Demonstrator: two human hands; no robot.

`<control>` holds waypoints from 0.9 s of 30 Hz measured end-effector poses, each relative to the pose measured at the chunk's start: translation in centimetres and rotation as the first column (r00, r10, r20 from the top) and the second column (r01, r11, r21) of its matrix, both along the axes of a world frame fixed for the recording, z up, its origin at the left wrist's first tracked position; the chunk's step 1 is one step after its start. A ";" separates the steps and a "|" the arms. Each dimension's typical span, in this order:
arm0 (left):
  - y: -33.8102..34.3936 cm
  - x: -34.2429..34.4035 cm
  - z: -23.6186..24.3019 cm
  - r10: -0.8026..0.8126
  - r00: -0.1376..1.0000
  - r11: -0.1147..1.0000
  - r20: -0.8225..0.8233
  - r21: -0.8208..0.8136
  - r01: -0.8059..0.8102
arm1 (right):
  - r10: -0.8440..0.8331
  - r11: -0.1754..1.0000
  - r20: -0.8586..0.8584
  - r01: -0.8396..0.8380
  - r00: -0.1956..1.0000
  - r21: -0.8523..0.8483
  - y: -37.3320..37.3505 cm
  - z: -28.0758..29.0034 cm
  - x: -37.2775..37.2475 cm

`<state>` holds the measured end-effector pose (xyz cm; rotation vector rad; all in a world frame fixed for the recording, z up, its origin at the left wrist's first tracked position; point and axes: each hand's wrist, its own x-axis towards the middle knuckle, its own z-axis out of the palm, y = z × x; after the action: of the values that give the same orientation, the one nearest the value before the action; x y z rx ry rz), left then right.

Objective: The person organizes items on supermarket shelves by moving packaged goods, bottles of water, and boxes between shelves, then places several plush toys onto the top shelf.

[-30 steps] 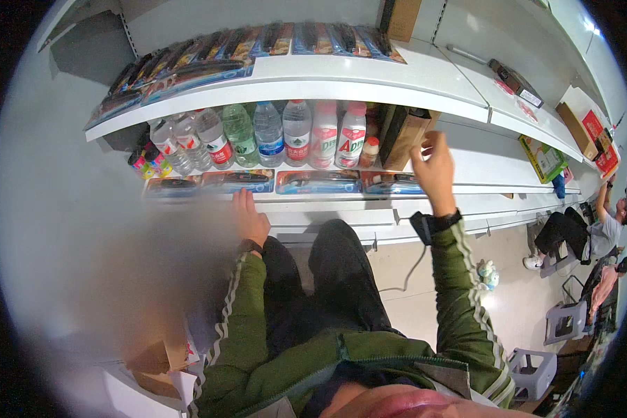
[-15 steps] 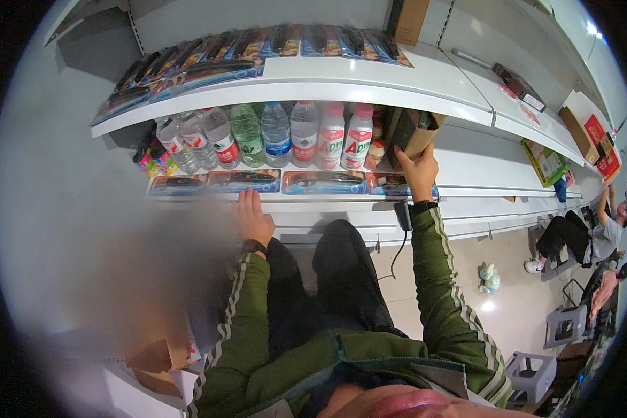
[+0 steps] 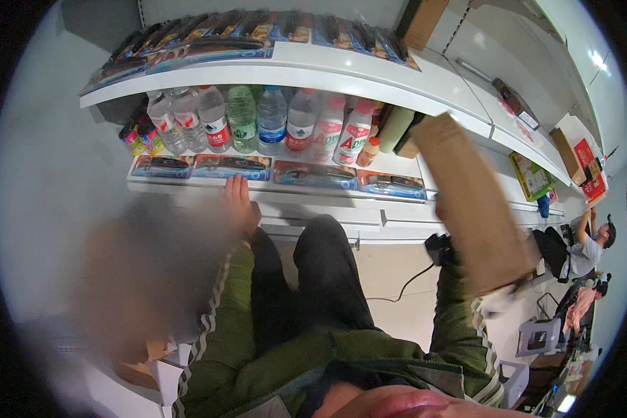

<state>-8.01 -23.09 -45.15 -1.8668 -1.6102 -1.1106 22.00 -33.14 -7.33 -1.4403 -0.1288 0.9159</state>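
Note:
My right hand (image 3: 442, 207), mostly hidden, grips a long brown cardboard box (image 3: 477, 209) held out in front of the shelf. The box is tilted and blurred by motion. Stretched fingers of my left hand (image 3: 242, 202) rest at the front edge of the lower shelf (image 3: 299, 200), just below a blister pack (image 3: 231, 167) with a dark item inside. Several such packs lie flat along that edge. Behind them stands a row of bottles: clear water bottles (image 3: 214, 118), a green one (image 3: 242, 122), and two white bottles with pink caps (image 3: 355, 132). A small orange bottle (image 3: 368, 151) stands beside them.
The upper shelf (image 3: 313, 70) overhangs the bottles and carries several more blister packs (image 3: 230, 28). Colourful cans (image 3: 139, 136) stand at the row's left end. A black cable (image 3: 407, 282) hangs by my right wrist. Two other people (image 3: 585, 251) and a grey stool (image 3: 538, 334) are at the right.
The cardboard box has come out from beside the bottles, moving right and toward me in my right hand. My left hand stays at the shelf edge. The view has shifted slightly.

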 end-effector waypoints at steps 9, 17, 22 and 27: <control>0.3 0.7 0.5 -0.001 1.000 1.000 0.020 -0.019 0.002 | -0.257 0.888 0.966 -0.389 0.024 0.246 14.8 5.9 15.5; -0.2 0.3 -0.5 0.020 0.999 0.990 0.046 -0.143 -0.013 | 0.167 0.965 0.722 -0.039 -0.672 -0.260 33.7 7.4 23.9; 0.1 0.8 -0.3 -0.013 0.999 0.991 0.045 -0.136 0.019 | 0.168 0.985 0.894 0.102 -0.416 -0.137 42.7 6.1 28.9; 1.9 1.6 -1.7 -0.018 1.000 1.000 -0.020 0.015 0.019 | 0.227 0.974 0.697 0.163 -0.680 -0.158 44.1 5.1 32.5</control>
<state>-6.45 -21.23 -46.86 -1.8809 -1.5725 -1.1059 54.45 11.00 -2.20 -1.9984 -1.7731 -1.1501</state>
